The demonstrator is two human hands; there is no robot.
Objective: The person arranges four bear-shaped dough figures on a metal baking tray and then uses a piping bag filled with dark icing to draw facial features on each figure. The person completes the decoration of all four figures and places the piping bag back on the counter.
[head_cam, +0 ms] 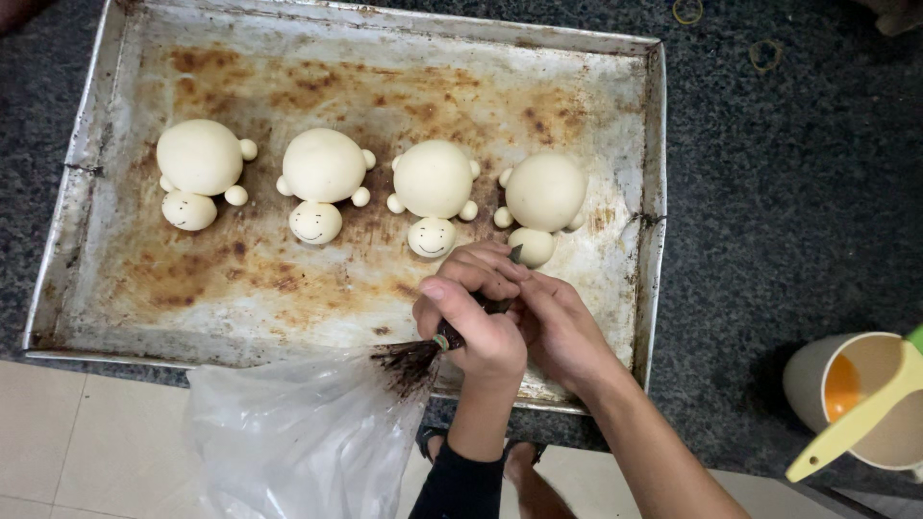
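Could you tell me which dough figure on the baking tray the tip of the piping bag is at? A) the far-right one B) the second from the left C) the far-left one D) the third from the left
A: the piping bag's dark tip, held in both hands, meets the small head of the far-right dough figure; the other three heads already show faces.

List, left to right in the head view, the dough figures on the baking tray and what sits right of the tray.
First dough turtle → second dough turtle → third dough turtle → fourth dough turtle → tray's right rim → beige cup with yellow scoop.
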